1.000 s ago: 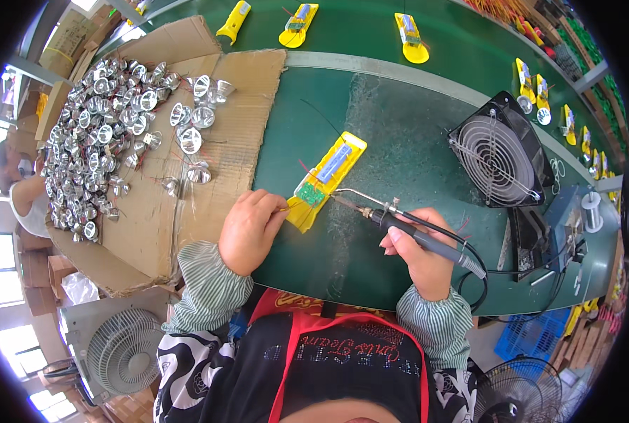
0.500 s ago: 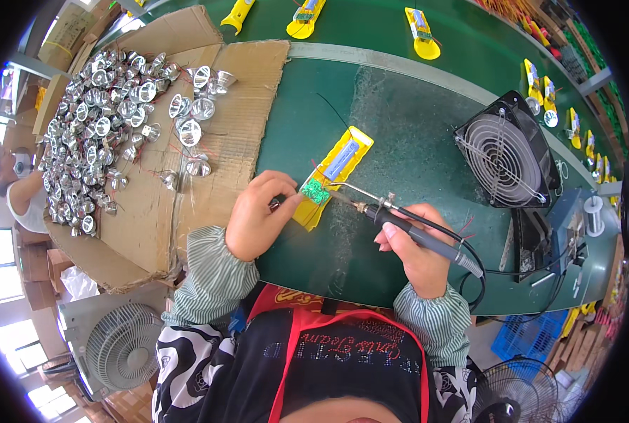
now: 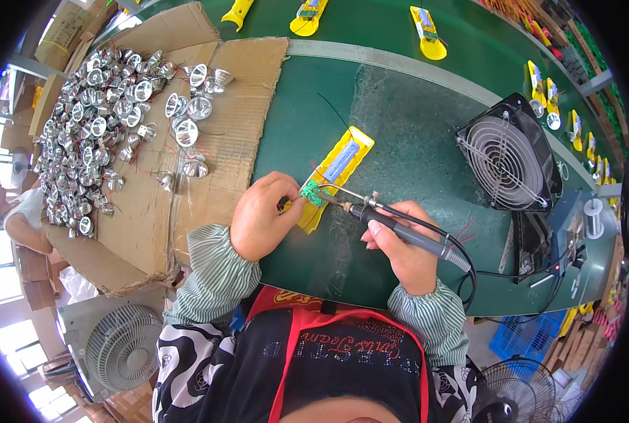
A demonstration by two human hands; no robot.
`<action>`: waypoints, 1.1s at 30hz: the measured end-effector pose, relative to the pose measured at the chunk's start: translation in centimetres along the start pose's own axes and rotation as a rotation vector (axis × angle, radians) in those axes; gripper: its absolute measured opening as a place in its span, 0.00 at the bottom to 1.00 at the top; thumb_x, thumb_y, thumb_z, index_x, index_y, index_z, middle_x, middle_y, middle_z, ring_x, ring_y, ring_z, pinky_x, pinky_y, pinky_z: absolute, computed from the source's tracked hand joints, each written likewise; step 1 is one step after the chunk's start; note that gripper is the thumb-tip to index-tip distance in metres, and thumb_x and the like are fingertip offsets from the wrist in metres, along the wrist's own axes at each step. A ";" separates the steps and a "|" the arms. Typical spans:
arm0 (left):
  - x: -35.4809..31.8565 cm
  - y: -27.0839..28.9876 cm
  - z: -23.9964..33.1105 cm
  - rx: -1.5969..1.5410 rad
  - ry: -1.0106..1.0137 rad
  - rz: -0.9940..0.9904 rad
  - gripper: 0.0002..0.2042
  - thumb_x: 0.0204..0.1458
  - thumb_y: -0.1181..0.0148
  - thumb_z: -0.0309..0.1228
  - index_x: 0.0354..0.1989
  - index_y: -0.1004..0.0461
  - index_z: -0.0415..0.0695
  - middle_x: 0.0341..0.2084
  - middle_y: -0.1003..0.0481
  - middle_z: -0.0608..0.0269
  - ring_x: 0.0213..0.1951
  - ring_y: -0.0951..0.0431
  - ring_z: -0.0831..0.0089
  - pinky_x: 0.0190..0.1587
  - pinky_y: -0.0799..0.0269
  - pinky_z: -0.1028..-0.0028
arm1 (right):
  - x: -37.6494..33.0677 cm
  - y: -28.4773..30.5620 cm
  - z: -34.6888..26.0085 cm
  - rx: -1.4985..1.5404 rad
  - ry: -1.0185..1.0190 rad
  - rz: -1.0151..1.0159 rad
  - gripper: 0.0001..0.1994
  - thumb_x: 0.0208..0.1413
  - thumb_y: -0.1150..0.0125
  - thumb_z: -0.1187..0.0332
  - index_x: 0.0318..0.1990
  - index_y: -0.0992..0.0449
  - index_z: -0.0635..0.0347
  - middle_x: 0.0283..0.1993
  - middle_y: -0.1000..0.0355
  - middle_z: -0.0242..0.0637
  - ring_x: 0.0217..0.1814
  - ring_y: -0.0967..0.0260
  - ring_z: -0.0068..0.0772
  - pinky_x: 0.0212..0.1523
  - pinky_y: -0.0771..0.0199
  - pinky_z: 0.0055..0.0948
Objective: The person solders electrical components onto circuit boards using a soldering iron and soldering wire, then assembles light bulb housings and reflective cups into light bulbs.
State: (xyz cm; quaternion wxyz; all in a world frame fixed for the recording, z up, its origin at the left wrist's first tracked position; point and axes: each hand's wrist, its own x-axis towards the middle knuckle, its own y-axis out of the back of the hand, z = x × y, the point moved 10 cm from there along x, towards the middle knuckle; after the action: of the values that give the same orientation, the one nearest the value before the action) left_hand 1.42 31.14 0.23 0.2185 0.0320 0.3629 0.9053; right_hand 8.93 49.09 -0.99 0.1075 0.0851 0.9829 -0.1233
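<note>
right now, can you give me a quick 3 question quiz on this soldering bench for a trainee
1. True or false: the right hand holds the soldering iron.
2. What does the left hand steady? A) the yellow housing with its green circuit board B) a silver reflector cup C) the black fan
3. Fill in: the silver reflector cups lie heaped on sheets of ____.

Key: 1 true; 2 A; 3 cardboard.
</note>
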 end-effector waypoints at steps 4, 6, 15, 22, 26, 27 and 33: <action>0.0 0.0 0.0 0.012 -0.034 -0.001 0.05 0.44 0.43 0.25 0.24 0.31 0.37 0.30 0.28 0.60 0.23 0.30 0.71 0.27 0.33 0.75 | 0.2 -0.1 0.2 0.002 -0.009 -0.014 0.08 0.47 0.41 0.78 0.35 0.32 0.69 0.26 0.27 0.39 0.26 0.29 0.22 0.26 0.27 0.20; 0.0 0.0 -0.1 0.009 -0.028 0.006 0.05 0.44 0.43 0.24 0.24 0.31 0.37 0.30 0.28 0.60 0.24 0.30 0.71 0.27 0.33 0.75 | 0.2 0.1 0.4 -0.013 -0.043 0.008 0.08 0.47 0.41 0.78 0.35 0.32 0.69 0.26 0.27 0.39 0.26 0.29 0.22 0.27 0.27 0.21; 0.1 0.0 0.2 -0.002 -0.021 0.007 0.05 0.42 0.43 0.24 0.23 0.31 0.37 0.28 0.28 0.57 0.29 0.28 0.61 0.30 0.31 0.69 | -0.2 0.3 -0.5 0.049 0.003 0.013 0.08 0.48 0.42 0.79 0.35 0.32 0.69 0.28 0.28 0.41 0.28 0.28 0.24 0.27 0.25 0.22; -0.1 -0.1 -0.1 0.000 -0.018 0.001 0.04 0.43 0.43 0.25 0.23 0.31 0.37 0.29 0.28 0.57 0.29 0.27 0.61 0.30 0.31 0.69 | -0.7 1.9 -1.2 0.019 0.009 0.065 0.07 0.49 0.43 0.79 0.35 0.33 0.70 0.29 0.28 0.42 0.29 0.28 0.26 0.28 0.25 0.22; -0.1 -0.1 0.0 0.000 -0.017 0.003 0.04 0.43 0.43 0.25 0.23 0.31 0.37 0.29 0.28 0.57 0.29 0.27 0.61 0.31 0.31 0.69 | -1.0 3.0 -1.6 -0.001 0.014 0.096 0.07 0.49 0.43 0.80 0.35 0.33 0.70 0.28 0.28 0.42 0.28 0.28 0.26 0.28 0.25 0.22; -0.1 0.0 -0.1 -0.003 -0.005 0.005 0.05 0.43 0.43 0.25 0.23 0.31 0.37 0.29 0.28 0.57 0.29 0.28 0.61 0.31 0.32 0.69 | -1.1 3.2 -1.7 -0.008 0.011 0.099 0.07 0.49 0.43 0.80 0.35 0.33 0.71 0.28 0.28 0.42 0.28 0.28 0.26 0.28 0.25 0.22; -1.0 -0.2 3.2 0.320 -0.227 -0.022 0.09 0.43 0.39 0.28 0.30 0.31 0.38 0.31 0.29 0.57 0.26 0.28 0.63 0.28 0.32 0.70 | -2.0 5.5 -1.8 -0.032 -0.008 0.183 0.07 0.49 0.43 0.80 0.35 0.32 0.70 0.28 0.28 0.42 0.28 0.28 0.26 0.28 0.25 0.22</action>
State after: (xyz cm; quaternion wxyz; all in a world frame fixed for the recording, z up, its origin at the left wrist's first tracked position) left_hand 3.06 32.87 2.54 0.2598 0.1642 0.4758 0.8241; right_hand 11.60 54.57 -0.04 0.1238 0.1725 0.9723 -0.0978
